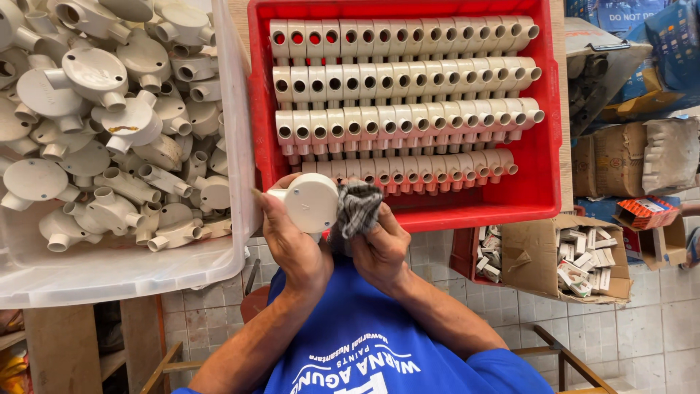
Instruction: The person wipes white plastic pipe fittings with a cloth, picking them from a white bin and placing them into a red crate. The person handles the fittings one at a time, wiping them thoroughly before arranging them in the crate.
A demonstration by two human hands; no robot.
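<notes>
Left hand (pixel 292 244) fingers grasp a round white conduit junction box (pixel 312 202) just below the red crate (pixel 543 182) rim; right hand (pixel 379 248) fingers clench a grey checked cloth (pixel 357 208) against it. Risk: the box slipping under rubbing pressure and dropping to the tiled floor (pixel 642 335). Open brown carton (pixel 539 255) of small white packets (pixel 587 266) sits right; blue printed packaging (pixel 627 14) upper right.
</notes>
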